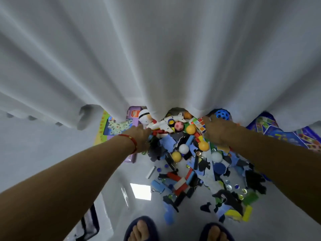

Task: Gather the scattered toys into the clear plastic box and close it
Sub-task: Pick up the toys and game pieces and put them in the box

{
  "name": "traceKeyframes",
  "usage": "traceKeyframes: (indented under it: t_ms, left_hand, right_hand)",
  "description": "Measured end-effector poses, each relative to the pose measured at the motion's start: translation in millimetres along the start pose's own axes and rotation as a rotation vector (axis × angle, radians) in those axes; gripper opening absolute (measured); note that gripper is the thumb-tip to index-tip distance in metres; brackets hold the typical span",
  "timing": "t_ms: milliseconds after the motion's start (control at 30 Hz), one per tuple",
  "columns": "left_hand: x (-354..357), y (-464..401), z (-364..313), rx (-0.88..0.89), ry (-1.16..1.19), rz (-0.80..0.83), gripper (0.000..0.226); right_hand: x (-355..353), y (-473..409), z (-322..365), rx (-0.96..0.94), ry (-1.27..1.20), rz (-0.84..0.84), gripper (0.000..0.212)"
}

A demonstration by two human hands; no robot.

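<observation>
Slippered feet (175, 230) below; both hands reach into scattered toys (187, 164).

curtain (156, 49): you are looking at soft matt white cloth hanging in folds | floor (121, 197): it is showing glossy, smooth, mirroring a light | balls (183, 148): smooth plastic, looking matt | toy plane (165, 125): shiny hard plastic | marbles (229, 187): glinting like clear glass | slippers (140, 221): fuzzy dark cloth
</observation>
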State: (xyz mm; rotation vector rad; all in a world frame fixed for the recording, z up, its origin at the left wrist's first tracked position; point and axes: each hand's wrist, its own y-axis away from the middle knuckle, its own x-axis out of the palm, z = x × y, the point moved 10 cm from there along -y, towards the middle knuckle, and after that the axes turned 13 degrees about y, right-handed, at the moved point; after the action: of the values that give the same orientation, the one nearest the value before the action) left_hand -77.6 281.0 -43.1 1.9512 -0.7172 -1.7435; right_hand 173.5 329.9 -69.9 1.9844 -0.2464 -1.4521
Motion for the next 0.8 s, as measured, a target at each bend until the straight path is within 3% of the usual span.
traceKeyframes:
  t_ms: [133,333,433,533,633,733,800]
  left_hand:
    - [28.3,-20.3,18.1,-0.041,-0.015,-0.053,0.059]
    - [47.6,-27.0,27.6,-0.026,-0.034,-0.055,0.061]
    - [34.0,-17.6,22.4,-0.005,0.063,-0.125,0.056]
    - [10.3,7.9,17.0,-0.038,0.094,-0.166,0.067]
    - [-13.9,53.1,17.9,-0.105,0.167,-0.234,0.083]
    - [-30.2,112.9,25.5,-0.169,0.482,-0.33,0.083]
    - [-26.1,159.7,44.3,-0.282,0.97,-0.366,0.069]
  right_hand:
    - [3.9,-21.5,12.3,0.09,0.064,-0.108,0.081]
    - [-3.6,-29.6,4.4,0.176,0.116,-0.318,0.052]
    - [-17.2,-13.0,-3.5,0.167,0.002,-0.362,0.056]
    - [-38.9,16.2,-17.6,0.162,-0.158,-0.375,0.052]
    - [-71.4,50.1,-19.5,0.172,-0.483,-0.232,0.045]
    - [-107.0,92.6,16.8,0.132,-0.92,-0.052,0.039]
    - [-129.9,130.3,67.2,0.033,-1.117,0.076,0.033]
